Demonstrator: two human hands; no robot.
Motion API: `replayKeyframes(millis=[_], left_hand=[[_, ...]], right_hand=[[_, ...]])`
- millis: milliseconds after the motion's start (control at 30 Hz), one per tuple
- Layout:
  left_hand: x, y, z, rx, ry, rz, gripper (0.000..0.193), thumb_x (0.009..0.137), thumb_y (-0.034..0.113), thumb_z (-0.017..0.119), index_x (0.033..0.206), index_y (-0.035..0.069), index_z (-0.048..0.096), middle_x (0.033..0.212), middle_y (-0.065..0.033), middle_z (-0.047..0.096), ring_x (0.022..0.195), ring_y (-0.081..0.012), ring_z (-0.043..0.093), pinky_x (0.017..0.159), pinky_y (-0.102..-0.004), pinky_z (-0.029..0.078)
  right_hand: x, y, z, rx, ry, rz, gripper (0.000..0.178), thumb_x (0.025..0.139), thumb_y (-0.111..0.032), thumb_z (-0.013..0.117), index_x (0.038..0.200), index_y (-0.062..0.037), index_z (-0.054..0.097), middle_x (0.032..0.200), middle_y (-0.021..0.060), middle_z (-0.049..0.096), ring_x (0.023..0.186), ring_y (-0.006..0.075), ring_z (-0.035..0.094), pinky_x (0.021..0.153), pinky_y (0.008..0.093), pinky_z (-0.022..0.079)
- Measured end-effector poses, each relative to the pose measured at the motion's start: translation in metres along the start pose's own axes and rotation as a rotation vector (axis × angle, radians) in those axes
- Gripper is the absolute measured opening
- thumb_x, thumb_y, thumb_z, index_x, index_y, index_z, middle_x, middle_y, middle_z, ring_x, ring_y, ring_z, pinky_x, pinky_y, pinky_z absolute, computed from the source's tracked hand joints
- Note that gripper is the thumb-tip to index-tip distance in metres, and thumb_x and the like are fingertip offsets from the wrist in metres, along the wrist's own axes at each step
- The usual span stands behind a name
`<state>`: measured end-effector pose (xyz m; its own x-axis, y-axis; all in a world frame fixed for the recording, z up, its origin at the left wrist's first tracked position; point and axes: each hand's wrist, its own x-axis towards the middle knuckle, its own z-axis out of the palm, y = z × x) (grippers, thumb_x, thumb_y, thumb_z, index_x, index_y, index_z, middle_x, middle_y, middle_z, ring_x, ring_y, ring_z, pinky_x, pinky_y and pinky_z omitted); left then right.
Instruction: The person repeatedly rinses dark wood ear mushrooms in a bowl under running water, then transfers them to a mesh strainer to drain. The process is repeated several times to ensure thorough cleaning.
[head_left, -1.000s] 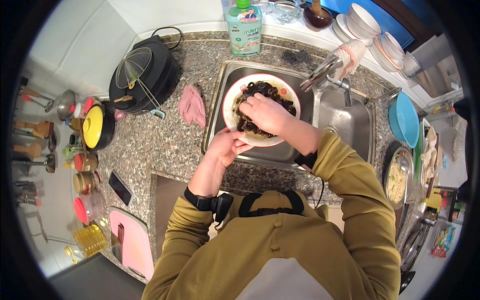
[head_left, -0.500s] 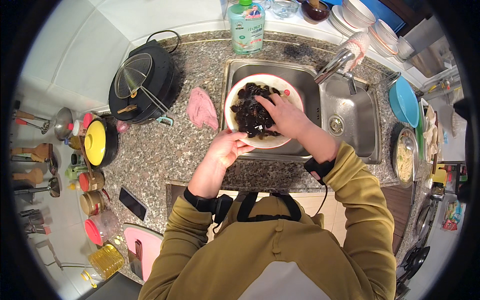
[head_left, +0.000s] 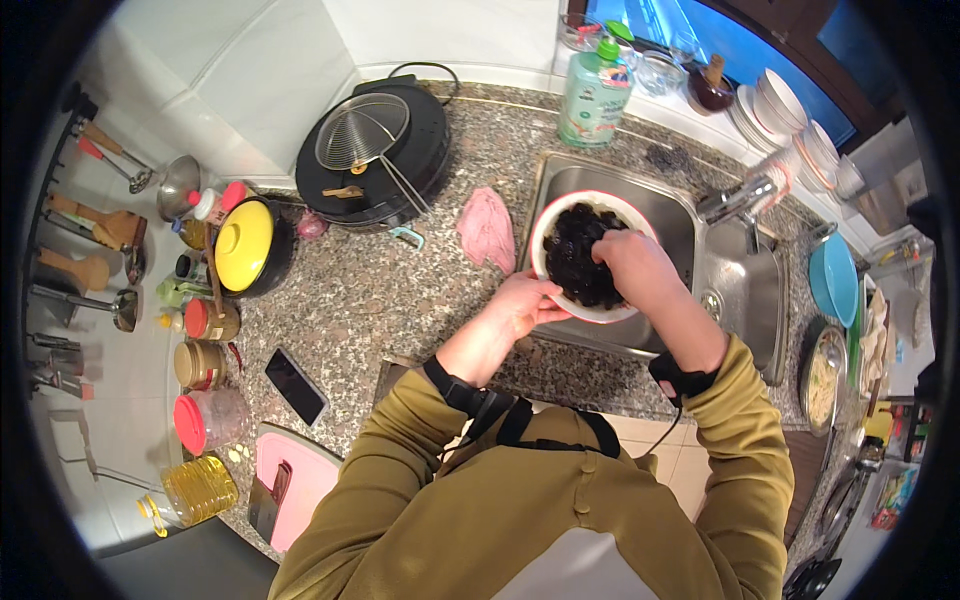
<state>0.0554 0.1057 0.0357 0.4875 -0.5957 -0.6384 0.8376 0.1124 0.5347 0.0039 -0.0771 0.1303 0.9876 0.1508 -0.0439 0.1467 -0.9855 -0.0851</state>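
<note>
Speckled stone counter [head_left: 370, 290] sweeping across the frame, steel sink [head_left: 600, 163] right of centre with its 2 basins, and here I am at the left 1! My white, red-rimmed bowl [head_left: 643, 218] sits over that basin, just right of mid-frame, heaped with dark, glossy pieces [head_left: 575, 258]. Left hand [head_left: 525, 303]: clamped on the bowl's lower-left edge, thumb at the rim, fingers beneath. Right hand [head_left: 640, 262]: in from the right, fingertips down among the pieces; whether they pinch any, I can't tell. So where do we stand? The pieces are in the bowl, that much is done; by my judgement the handling is midway, with the lot left to come out. Pink cloth [head_left: 487, 230] lies just left.
</note>
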Motion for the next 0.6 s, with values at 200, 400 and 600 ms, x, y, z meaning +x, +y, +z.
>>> replayKeyframes(millis=[200,400,600], left_hand=[[0.01,0.0,-0.009,0.009,-0.055,-0.018,0.033,0.086,-0.004,0.056,0.118,0.002,0.05,0.109,-0.0143,0.063,0.096,-0.0316,0.067,0.083,-0.0495,0.058],[0.02,0.003,-0.012,0.017,-0.054,-0.025,0.034,0.085,-0.004,0.056,0.118,0.002,0.049,0.107,-0.0148,0.062,0.094,-0.0317,0.067,0.083,-0.0483,0.058],[0.029,0.01,-0.017,0.027,-0.088,-0.01,0.034,0.083,-0.004,0.055,0.116,0.0,0.049,0.102,-0.0132,0.061,0.09,-0.0314,0.068,0.081,-0.0482,0.059]], right_hand=[[0.009,-0.001,-0.009,-0.099,-0.04,0.073,0.011,0.081,-0.012,0.062,0.089,-0.0094,0.07,0.092,0.0103,0.067,0.086,0.0261,0.068,0.075,0.0374,0.053],[0.039,-0.013,-0.026,-0.265,0.015,0.052,0.012,0.08,-0.019,0.065,0.082,-0.0092,0.071,0.079,0.0111,0.068,0.078,0.0302,0.068,0.076,0.0405,0.053],[0.089,-0.025,-0.04,-0.182,-0.415,0.189,0.02,0.081,-0.012,0.06,0.098,-0.007,0.07,0.097,0.0167,0.069,0.096,0.0329,0.067,0.083,0.0431,0.052]])
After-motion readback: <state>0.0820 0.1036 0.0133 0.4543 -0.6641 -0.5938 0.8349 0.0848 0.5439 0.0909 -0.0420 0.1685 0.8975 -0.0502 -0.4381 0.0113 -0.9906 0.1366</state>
